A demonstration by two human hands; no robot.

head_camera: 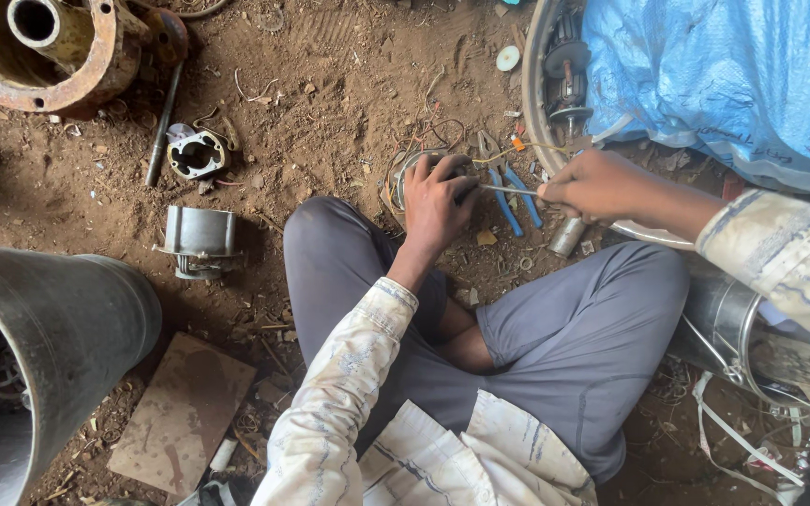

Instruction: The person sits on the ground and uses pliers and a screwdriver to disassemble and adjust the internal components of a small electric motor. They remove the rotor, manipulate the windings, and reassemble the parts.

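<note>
1. Grey trousers (pixel 555 347) cover the person's crossed legs at six o'clock, on bare brown dirt ground (pixel 330 103).
2. Just past the knees, the left hand (pixel 435 201) presses down on a round metal motor part wound with thin wires (pixel 403 178); its fingers are curled over the top, gripping it.
3. At three o'clock from that hand, the right hand (pixel 585 185) has its fingers pinched together on a thin metal rod (pixel 508 190), whose tip reaches the left fingers.
4. Blue-handled pliers (pixel 510 192) lie on the dirt between both hands, beneath the rod.
5. At nine o'clock sits a small grey metal housing (pixel 201 242), with a dark metal pipe (pixel 44 347) at eight.
6. Farthest, a rusty round flange (pixel 49 47) lies at eleven o'clock and blue plastic sheeting (pixel 724 75) at one.
</note>
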